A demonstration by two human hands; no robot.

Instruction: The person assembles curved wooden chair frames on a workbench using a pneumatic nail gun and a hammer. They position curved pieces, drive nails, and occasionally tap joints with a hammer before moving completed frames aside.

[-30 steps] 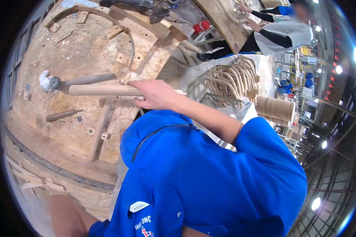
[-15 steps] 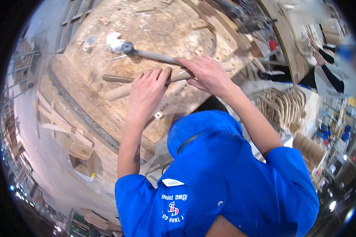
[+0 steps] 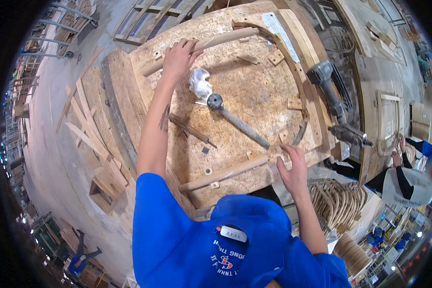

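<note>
At the far side of the worn board (image 3: 269,101), my left hand (image 3: 178,60) is closed over a long pale wooden piece (image 3: 228,38). My right hand (image 3: 295,168) is empty with its fingers apart, near the right end of a round wooden rod (image 3: 225,173) lying along the near edge. Between my hands lies a hammer with a round dark head (image 3: 215,101) and a grey handle. Left of it is a thin tool with a wooden handle (image 3: 189,128) and narrow tip. A crumpled white bag or cloth (image 3: 199,83) touches the hammer head.
A curved wooden strip (image 3: 293,57) and small wooden blocks (image 3: 294,104) line the board's right side. Beyond them lies a nail gun (image 3: 326,86). Bent wooden parts (image 3: 338,201) are stacked at right. Another person's hands (image 3: 398,152) are at far right.
My left hand has moved away to the far edge and now grips a wooden piece. My right hand has let go and shifted right. The view has swung, showing more of the board.
</note>
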